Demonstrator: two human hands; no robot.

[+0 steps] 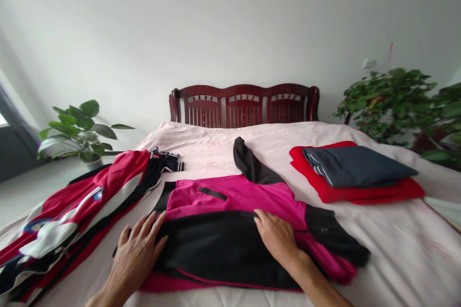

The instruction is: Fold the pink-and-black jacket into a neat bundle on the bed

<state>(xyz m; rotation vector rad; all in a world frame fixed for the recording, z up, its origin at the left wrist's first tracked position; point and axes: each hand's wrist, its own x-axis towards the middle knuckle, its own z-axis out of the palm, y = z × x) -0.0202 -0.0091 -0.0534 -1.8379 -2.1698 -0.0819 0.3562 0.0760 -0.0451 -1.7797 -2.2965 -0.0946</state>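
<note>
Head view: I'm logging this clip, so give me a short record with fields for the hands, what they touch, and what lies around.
left hand: flat, open, on jacket's left edge
right hand: flat, open, on jacket's middle
jacket: pink and black, spread on bed
left of it: red clothes pile
right of it: folded stack, dark on red
behind: headboard, plants

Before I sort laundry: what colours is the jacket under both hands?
Magenta pink and black jacket, clearest in the head view.

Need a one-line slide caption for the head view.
Both hands, left and right, press flat on a pink-and-black hooded jacket spread on the pink-sheeted bed.
</note>
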